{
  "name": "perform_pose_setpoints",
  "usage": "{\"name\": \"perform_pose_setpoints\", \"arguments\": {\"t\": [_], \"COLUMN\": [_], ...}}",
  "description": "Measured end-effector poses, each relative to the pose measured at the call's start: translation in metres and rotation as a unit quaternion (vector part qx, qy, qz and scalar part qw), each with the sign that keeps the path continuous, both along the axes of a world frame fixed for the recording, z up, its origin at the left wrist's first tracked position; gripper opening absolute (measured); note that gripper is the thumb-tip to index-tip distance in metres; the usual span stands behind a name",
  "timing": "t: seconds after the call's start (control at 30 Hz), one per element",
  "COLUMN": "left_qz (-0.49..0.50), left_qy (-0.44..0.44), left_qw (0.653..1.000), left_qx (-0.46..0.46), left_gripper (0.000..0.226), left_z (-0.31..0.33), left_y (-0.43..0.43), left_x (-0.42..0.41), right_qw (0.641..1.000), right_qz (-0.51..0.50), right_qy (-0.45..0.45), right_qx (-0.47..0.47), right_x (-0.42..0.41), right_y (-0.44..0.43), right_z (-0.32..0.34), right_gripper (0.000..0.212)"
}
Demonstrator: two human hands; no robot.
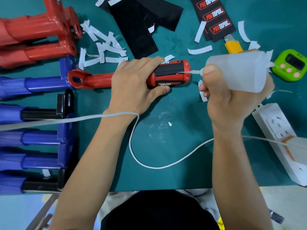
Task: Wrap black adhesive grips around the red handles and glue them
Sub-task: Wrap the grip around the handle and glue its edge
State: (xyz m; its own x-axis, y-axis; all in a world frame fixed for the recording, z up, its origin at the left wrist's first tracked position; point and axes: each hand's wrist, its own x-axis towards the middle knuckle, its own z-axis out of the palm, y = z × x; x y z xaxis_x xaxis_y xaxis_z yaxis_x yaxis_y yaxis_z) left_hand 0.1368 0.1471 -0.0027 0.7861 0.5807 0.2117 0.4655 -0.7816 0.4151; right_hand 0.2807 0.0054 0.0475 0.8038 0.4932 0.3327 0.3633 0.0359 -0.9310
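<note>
Glue may gush if my right hand [232,103], wrapped round the bottle [240,72], squeezes hard. My left hand [132,83] holds the handle [98,79] on the table [166,146]; if it rolls, the nozzle [196,72] misses the grip [167,72].

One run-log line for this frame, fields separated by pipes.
step: gluing grip seam | left hand: holds red handle | right hand: holds glue bottle, nozzle at black grip edge

The red handle [93,79] lies sideways in my left hand [132,85], black grip [167,70] wrapped round its end; the translucent glue bottle [237,72] in my right hand [232,100] noses the seam.
</note>
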Motion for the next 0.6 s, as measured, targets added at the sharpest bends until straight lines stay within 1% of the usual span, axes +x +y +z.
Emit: {"name": "perform_pose_setpoints", "arguments": {"t": [0.23,0.37,0.47,0.6], "left_qz": [0.001,0.002,0.001,0.0], "left_qy": [-0.002,-0.002,-0.003,-0.001], "left_qw": [1.0,1.0,1.0,1.0], "left_qx": [0.002,0.003,0.0,0.001], "left_gripper": [0.067,0.066,0.067,0.067], "left_z": [0.0,0.0,0.0,0.0], "left_y": [-0.001,-0.001,-0.001,-0.001], "left_x": [0.0,0.0,0.0,0.0], "right_qw": [1.0,1.0,0.999,0.999], "right_qz": [-0.002,-0.003,-0.007,-0.006], "right_qy": [-0.01,-0.025,-0.04,-0.048], "right_qx": [-0.006,-0.012,-0.015,-0.021], "right_x": [0.004,0.008,0.009,0.012], "right_y": [-0.003,-0.007,-0.008,-0.01], "right_z": [-0.001,-0.003,-0.003,-0.004], "right_gripper": [0.021,0.029,0.028,0.034]}}
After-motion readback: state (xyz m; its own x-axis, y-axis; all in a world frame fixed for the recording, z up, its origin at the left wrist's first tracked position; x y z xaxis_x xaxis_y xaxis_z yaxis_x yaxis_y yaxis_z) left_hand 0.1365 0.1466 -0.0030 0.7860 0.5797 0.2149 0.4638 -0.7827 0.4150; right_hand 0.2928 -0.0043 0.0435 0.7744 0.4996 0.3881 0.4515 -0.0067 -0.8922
